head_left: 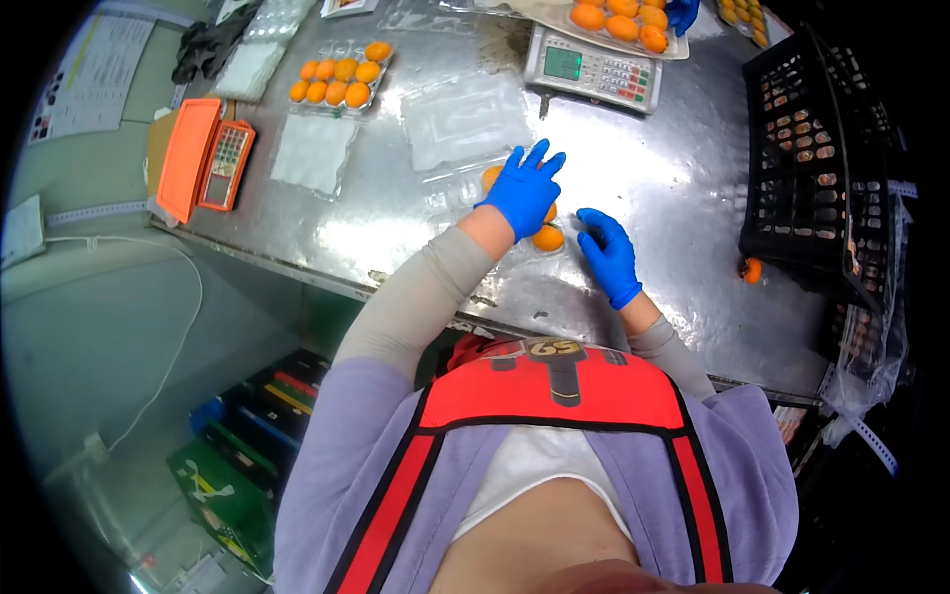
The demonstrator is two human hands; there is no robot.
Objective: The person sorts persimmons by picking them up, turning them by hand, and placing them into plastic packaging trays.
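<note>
My left hand [524,194], in a blue glove, lies with fingers outstretched over a clear plastic tray [447,194] that holds a few orange persimmons [547,238]. The hand partly hides the fruit, and whether its palm presses on them I cannot tell. To the right of the tray, my right hand [611,259] hovers at or just above the metal table [683,188]. Its gloved fingers are slightly curved, with the thumb apart and nothing held. Just beyond the left hand sit stacked clear lids or trays [463,121].
A filled persimmon tray [336,77] stands at the back left, near an orange-cased calculator [227,165]. A digital scale [594,69] bears another tray, with a co-worker's gloved hand [683,14] beside it. At right are a black crate [807,188] and a loose persimmon [752,270].
</note>
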